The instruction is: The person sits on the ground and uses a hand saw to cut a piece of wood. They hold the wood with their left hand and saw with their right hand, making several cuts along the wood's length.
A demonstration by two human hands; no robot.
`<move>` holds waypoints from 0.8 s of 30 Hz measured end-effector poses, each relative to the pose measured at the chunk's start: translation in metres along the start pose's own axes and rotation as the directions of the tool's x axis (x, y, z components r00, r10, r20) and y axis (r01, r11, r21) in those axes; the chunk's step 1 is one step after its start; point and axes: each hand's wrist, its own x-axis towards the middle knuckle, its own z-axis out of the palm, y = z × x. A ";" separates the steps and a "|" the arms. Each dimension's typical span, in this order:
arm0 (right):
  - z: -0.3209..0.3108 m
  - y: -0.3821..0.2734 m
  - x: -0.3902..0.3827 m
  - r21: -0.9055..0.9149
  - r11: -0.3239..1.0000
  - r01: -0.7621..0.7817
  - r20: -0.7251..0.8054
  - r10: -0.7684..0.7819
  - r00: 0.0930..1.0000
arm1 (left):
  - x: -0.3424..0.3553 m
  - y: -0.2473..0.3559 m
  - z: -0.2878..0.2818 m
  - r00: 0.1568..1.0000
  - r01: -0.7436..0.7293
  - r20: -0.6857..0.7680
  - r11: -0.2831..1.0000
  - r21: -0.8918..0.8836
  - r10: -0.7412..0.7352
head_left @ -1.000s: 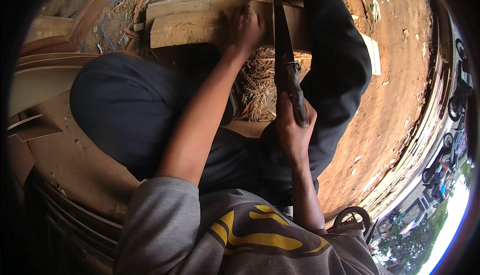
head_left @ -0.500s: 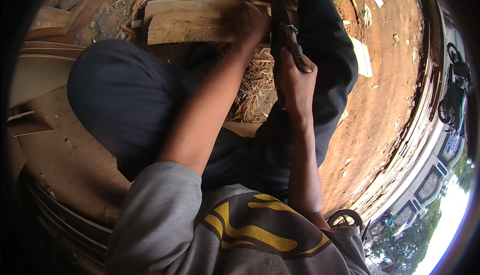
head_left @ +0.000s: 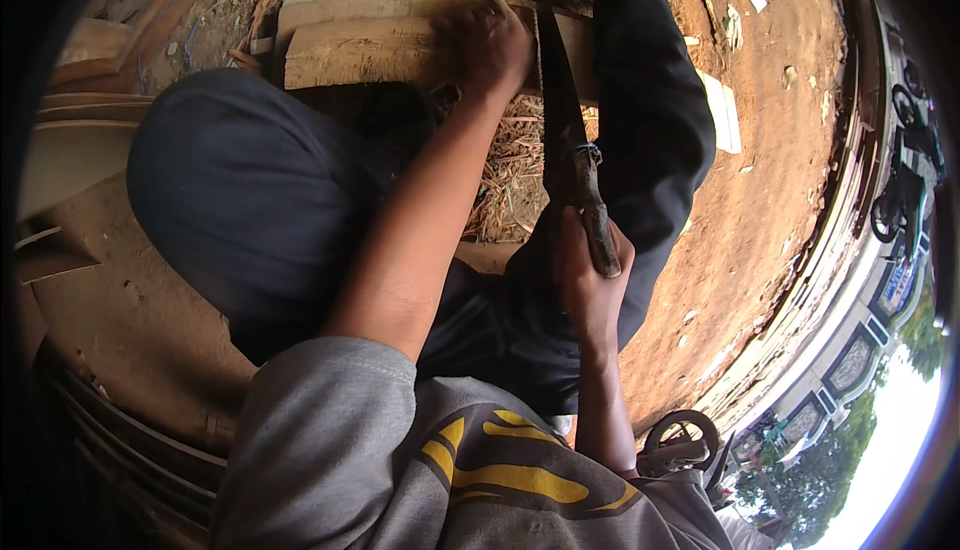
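A pale wooden board (head_left: pixel 350 50) lies crosswise at the top, above wood shavings. My left hand (head_left: pixel 498 50) rests on it with fingers curled at the board, just left of a long dark hand saw (head_left: pixel 560 75). My right hand (head_left: pixel 590 260) is wrapped round the saw's worn handle, lower in the view. The blade runs up across the board beside my left hand; its far tip is dark and hard to make out. My dark-trousered legs (head_left: pixel 250 190) are on either side, the right one against the board's right part.
Wood shavings (head_left: pixel 510 170) cover the ground between my legs. Curved wooden pieces and sheets (head_left: pixel 90 150) lie at the left. A white scrap (head_left: pixel 720 110) lies on the dirt (head_left: pixel 760 230) at the right, with motorbikes (head_left: pixel 890 210) and a wall (head_left: pixel 850 360) beyond.
My right hand and the saw moved away from me half a second ago and are now back toward my body. My left hand stays on the board.
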 end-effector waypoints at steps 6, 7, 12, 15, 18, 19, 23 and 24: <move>0.026 0.005 0.047 0.024 0.996 0.082 -0.053 -0.081 0.995 | -0.014 0.027 -0.046 0.982 0.127 0.170 0.955 -0.267 -0.083; 0.029 0.005 0.049 0.009 0.996 0.092 -0.042 -0.092 0.995 | -0.016 0.028 -0.059 0.973 0.154 0.211 0.942 -0.299 -0.093; 0.015 0.022 0.009 -0.055 0.994 0.097 -0.030 -0.099 0.995 | -0.026 0.043 -0.090 1.000 0.017 0.028 0.938 -0.346 -0.008; 0.011 0.024 0.004 -0.039 0.997 0.070 -0.039 -0.072 0.997 | -0.027 0.041 -0.095 0.997 0.002 0.072 0.937 -0.349 0.024; 0.024 0.027 0.028 0.067 0.994 0.089 -0.035 -0.087 0.996 | -0.021 0.025 -0.069 1.000 -0.008 -0.006 0.887 -0.461 0.006; 0.032 0.029 0.041 0.101 0.988 0.117 -0.043 -0.113 0.993 | -0.020 0.027 -0.071 0.999 -0.008 -0.047 0.844 -0.536 -0.021; 0.038 0.048 0.047 0.097 0.979 0.180 -0.053 -0.175 0.983 | -0.018 0.036 -0.097 0.986 0.150 0.129 0.878 -0.455 -0.102; 0.035 0.052 0.033 0.073 0.985 0.156 -0.035 -0.154 0.987 | -0.018 0.029 -0.083 0.986 0.162 0.056 0.845 -0.510 -0.156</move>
